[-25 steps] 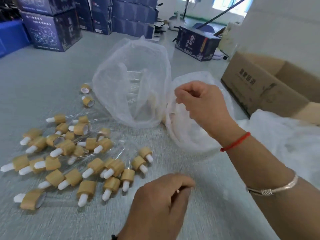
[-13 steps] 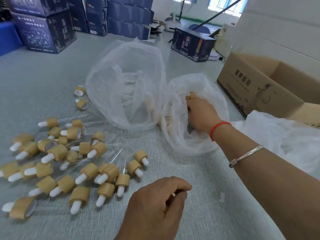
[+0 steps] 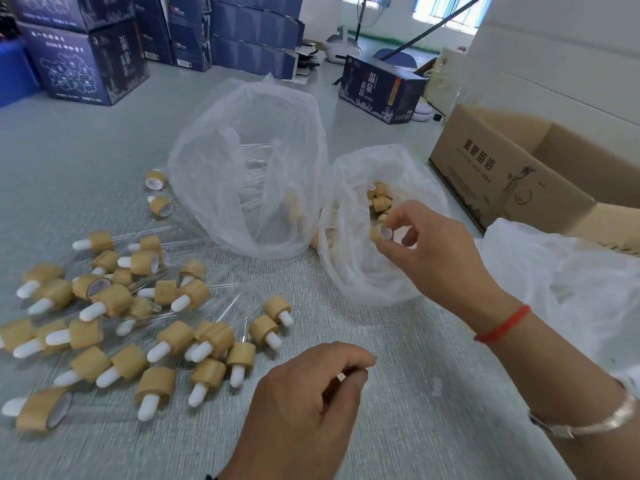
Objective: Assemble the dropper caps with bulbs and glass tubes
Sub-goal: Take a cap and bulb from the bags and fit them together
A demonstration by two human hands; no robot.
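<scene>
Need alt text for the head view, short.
Right hand pinches a bamboo cap over an open plastic bag of caps. Left hand rests curled on the grey table, beside a pile of assembled droppers.

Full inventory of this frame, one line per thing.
assembled droppers: a few dozen, tan caps with white bulbs, piled left on table
table: one, grey
glass-tube bag: one, clear, centre
cap bag: one, clear, right of centre, tan caps inside
cardboard box: one, brown, open, right
dark boxes: several, navy, far side
white plastic sheet: one, right edge
cap: one, tan, pinched above cap bag
right hand: pinches cap
left hand: curled, contents unclear
</scene>
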